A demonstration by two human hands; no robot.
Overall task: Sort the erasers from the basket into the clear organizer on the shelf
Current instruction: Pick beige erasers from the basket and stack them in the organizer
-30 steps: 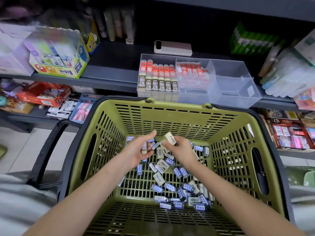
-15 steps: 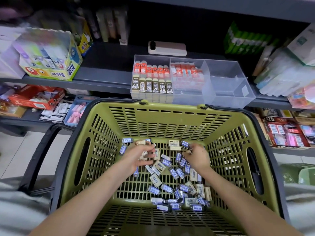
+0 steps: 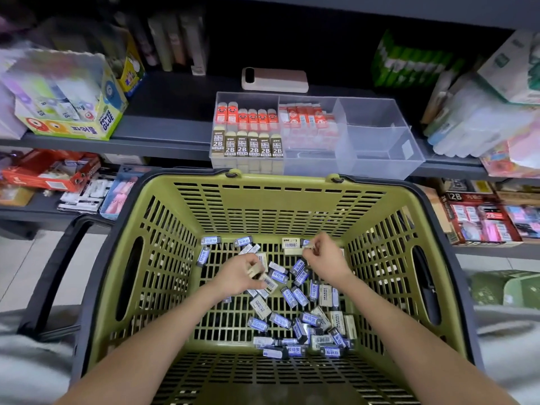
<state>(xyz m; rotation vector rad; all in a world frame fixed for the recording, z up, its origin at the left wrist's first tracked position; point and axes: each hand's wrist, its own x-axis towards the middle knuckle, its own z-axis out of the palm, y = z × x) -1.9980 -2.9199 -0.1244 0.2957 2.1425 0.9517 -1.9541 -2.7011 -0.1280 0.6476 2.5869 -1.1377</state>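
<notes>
Both my hands are down in the green basket (image 3: 263,197) among several loose blue-sleeved and beige erasers (image 3: 295,296). My left hand (image 3: 238,276) grips a few beige erasers (image 3: 257,270) in curled fingers. Near the basket's far wall, my right hand (image 3: 324,260) pinches a small eraser (image 3: 306,244) at its fingertips. The clear organizer (image 3: 377,141) stands on the shelf behind the basket. Its left compartment holds red and beige 2B erasers (image 3: 248,144), its middle one red-white erasers (image 3: 306,118), and its right compartments hold nothing.
A phone (image 3: 274,79) lies on the shelf behind the organizer. A glue box (image 3: 73,112) stands at the left and packaged goods (image 3: 482,112) at the right. The basket's black handle (image 3: 58,273) hangs down on the left. Lower shelves hold more stationery.
My right hand has dropped from mid-basket, where it held up a beige eraser, to the far wall. My left hand has closed around erasers. The view has tilted slightly downward.
</notes>
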